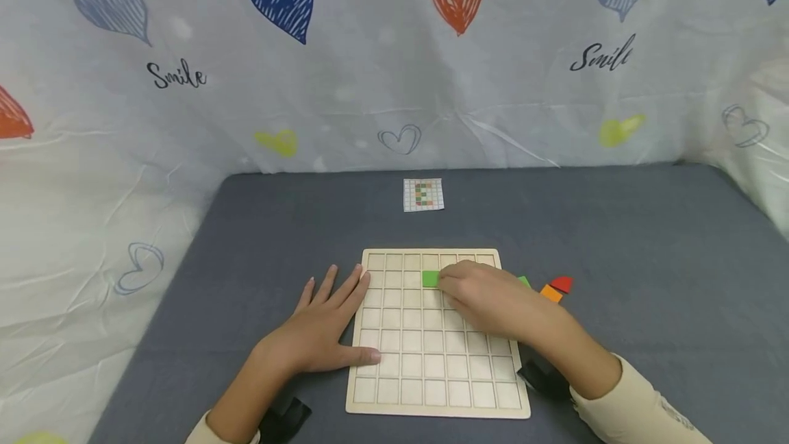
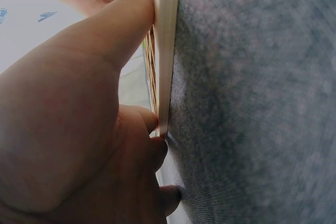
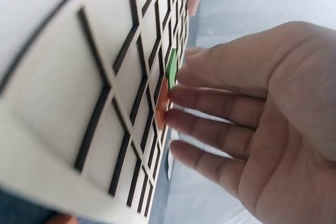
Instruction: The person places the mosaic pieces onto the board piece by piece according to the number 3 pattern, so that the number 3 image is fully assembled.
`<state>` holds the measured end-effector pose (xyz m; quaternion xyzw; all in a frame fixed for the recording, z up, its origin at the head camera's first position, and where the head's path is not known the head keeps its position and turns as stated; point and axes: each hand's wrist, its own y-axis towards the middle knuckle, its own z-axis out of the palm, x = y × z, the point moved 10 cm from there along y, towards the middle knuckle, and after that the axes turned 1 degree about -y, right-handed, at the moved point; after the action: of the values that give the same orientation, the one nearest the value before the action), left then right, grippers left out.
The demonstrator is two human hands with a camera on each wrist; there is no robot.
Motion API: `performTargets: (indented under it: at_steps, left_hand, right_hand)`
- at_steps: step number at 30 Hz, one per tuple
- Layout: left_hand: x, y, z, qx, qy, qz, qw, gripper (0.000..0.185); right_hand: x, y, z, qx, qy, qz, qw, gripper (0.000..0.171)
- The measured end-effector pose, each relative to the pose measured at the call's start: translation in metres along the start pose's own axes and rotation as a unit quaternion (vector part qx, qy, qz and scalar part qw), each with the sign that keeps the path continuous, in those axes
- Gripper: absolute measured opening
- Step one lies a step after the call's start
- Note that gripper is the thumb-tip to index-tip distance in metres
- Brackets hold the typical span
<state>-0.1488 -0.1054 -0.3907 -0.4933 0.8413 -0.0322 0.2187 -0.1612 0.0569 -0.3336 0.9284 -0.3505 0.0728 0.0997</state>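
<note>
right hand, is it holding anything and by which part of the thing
Cannot be told: the fingertips of the right hand are at the orange tile on the board, but whether they pinch its edges or only press it is unclear.

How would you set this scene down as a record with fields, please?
Board: pale grid lying on grey cloth
Left hand: fingers spread, thumb on the board
Right hand: over the board, fingertips at an orange piece
On the board: green square, beside the orange piece
Right of the board: second green piece, second orange piece, red piece
Beyond the board: small card with a coloured grid pattern
</note>
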Motion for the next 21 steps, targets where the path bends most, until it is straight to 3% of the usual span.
performTargets:
  at_steps: [7,11,21]
  left_hand:
    - [0.0,-0.002,0.001,-0.004,-0.004,0.0,1.0,0.102]
    - [0.001,-0.002,0.001,-0.008,-0.004,0.001,1.0,0.102]
    - [0.001,0.001,0.001,-0.007,-0.001,0.002,1.0,0.103]
  right_hand:
    - [0.003,-0.023,-0.002,0.01,0.017,-0.028,0.999,0.017]
    - [-0.011,-0.04,-0.008,-0.001,0.043,-0.01,0.999,0.011]
    - [-0.083,-0.092,-0.025,0.005,0.016,0.126,0.992,0.03]
